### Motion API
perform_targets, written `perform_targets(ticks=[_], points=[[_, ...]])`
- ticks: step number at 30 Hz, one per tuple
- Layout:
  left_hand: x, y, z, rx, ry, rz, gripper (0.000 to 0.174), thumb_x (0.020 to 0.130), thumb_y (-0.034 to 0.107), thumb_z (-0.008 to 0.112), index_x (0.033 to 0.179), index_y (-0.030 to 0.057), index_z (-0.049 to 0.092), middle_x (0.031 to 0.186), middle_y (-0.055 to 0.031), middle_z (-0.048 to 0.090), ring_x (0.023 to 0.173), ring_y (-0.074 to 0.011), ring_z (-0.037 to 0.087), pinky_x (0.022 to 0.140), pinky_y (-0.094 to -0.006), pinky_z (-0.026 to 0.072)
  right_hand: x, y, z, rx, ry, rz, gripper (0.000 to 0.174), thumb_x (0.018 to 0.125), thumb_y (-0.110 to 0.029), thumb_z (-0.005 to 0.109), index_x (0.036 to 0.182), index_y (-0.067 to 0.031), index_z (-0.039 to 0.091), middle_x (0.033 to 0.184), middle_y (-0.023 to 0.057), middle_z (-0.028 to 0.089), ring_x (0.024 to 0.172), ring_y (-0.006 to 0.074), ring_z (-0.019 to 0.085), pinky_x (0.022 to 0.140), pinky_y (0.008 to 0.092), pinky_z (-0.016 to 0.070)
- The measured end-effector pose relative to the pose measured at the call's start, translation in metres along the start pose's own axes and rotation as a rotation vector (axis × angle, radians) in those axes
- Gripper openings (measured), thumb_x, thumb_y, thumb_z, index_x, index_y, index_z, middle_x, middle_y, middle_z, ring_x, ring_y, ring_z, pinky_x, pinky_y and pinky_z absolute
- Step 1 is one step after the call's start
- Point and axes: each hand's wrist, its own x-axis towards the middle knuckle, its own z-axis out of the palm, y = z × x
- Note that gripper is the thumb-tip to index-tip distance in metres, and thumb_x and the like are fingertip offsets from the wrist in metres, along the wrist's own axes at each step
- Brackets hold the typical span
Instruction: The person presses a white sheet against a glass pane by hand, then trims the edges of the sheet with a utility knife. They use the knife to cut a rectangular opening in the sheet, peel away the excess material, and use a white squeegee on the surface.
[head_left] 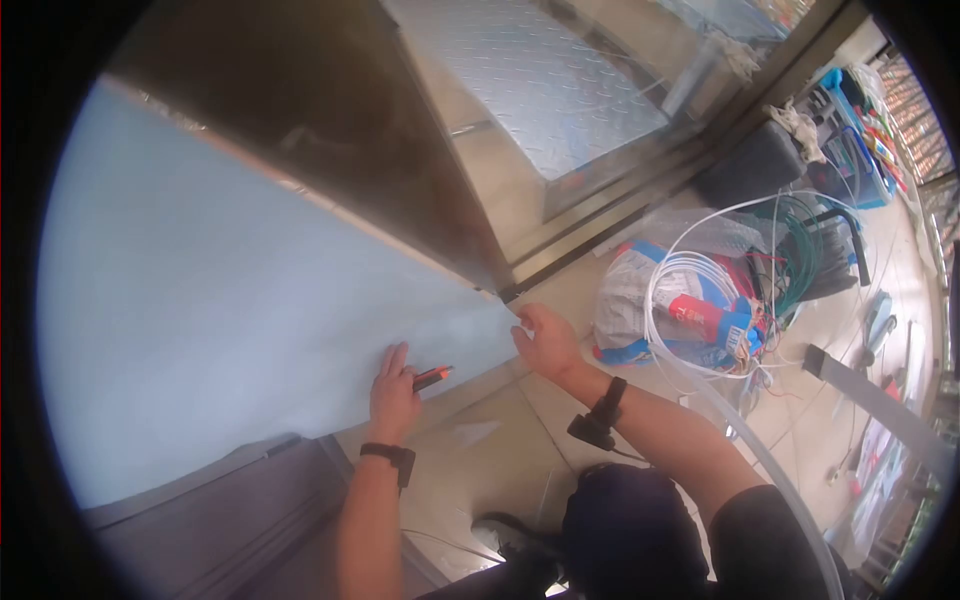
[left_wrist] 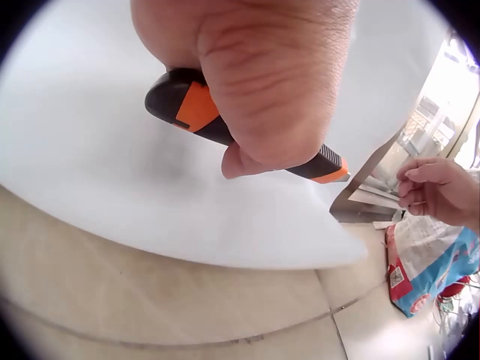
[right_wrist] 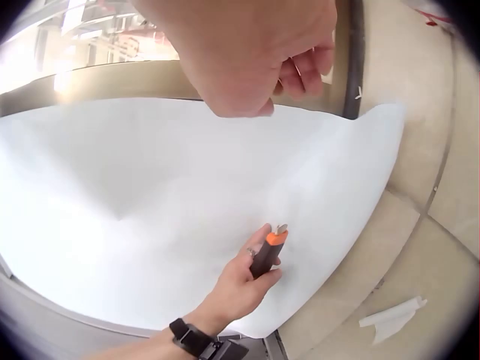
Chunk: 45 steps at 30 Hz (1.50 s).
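A pale blue-white sheet (head_left: pixel 250 300) is spread out beside a door panel, its narrow corner reaching toward the tiled floor. My left hand (head_left: pixel 394 400) rests over the sheet near its front edge and grips a black-and-orange utility knife (right_wrist: pixel 268 253). The thumb lies across the knife's body in the left wrist view, and a short bit of metal shows at its tip. By the sheet's far corner hovers my right hand (head_left: pixel 548 342), fingers loosely bent. Nothing shows between those fingers in the left wrist view (left_wrist: pixel 441 191).
A dark door panel (head_left: pixel 330 110) and metal door track (head_left: pixel 600 230) border the sheet. To the right lie a printed bag (head_left: pixel 625 300), coiled white tubing (head_left: pixel 655 290) and a blue toolbox (head_left: pixel 870 150). A paper scrap (right_wrist: pixel 394 319) is on the floor tiles.
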Motion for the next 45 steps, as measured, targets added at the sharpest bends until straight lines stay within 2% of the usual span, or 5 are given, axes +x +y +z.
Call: perform_targets(ticks=[16, 22, 28, 34, 45], points=[[-0.089, -0.036, 0.051, 0.029, 0.186, 0.041, 0.019, 0.086, 0.005, 0.057, 0.101, 0.0031, 0.069, 0.146, -0.015, 0.049, 0.139, -0.0307, 0.043, 0.106, -0.0441, 0.0428, 0.032, -0.069, 0.063, -0.589, -0.707, -0.66, 0.049, 0.086, -0.011, 0.06, 0.134, -0.0056, 0.056, 0.139, 0.0158, 0.056, 0.124, 0.0361, 0.055, 0.102, 0.0466, 0.0481], [-0.171, -0.017, 0.072, -0.034, -0.295, -0.18, 0.024, 0.088, 0.011, 0.058, 0.109, 0.0077, 0.067, 0.114, -0.0081, 0.06, 0.114, -0.0251, 0.056, 0.087, -0.0408, 0.0498, 0.025, -0.076, 0.122, -0.8, -0.872, -0.716, 0.065, 0.085, -0.019, 0.062, 0.147, -0.0069, 0.043, 0.159, 0.0123, 0.035, 0.141, 0.0332, 0.039, 0.106, 0.048, 0.0466], [-0.218, -0.046, 0.086, -0.278, -0.281, -0.363, 0.044, 0.09, 0.025, 0.063, 0.129, 0.0042, 0.06, 0.13, -0.0155, 0.057, 0.123, -0.0309, 0.053, 0.095, -0.0449, 0.0482, 0.021, -0.072, 0.138, -0.988, -0.736, -0.604, 0.068, 0.086, -0.025, 0.065, 0.147, -0.0049, 0.042, 0.16, 0.011, 0.033, 0.146, 0.036, 0.031, 0.107, 0.0528, 0.0432], [-0.159, -0.104, 0.053, -0.172, 0.543, -0.848, 0.071, 0.096, 0.038, 0.06, 0.152, 0.0001, 0.036, 0.163, -0.0189, 0.024, 0.15, -0.0402, 0.022, 0.118, -0.0499, 0.0295, 0.016, -0.075, 0.145, -1.013, -0.611, -0.584, 0.069, 0.084, -0.024, 0.069, 0.145, -0.0059, 0.044, 0.158, 0.01, 0.036, 0.146, 0.0366, 0.029, 0.105, 0.0514, 0.0433], [-0.077, -0.132, 0.03, -0.184, 0.193, -1.072, 0.08, 0.098, 0.056, 0.049, 0.156, 0.003, 0.031, 0.167, -0.013, 0.015, 0.153, -0.0378, 0.012, 0.115, -0.0586, 0.0294, 0.018, -0.088, 0.139, -0.703, -0.648, -0.852, 0.058, 0.081, -0.015, 0.068, 0.137, -0.0034, 0.054, 0.153, 0.0176, 0.042, 0.143, 0.0371, 0.037, 0.107, 0.0508, 0.0429]])
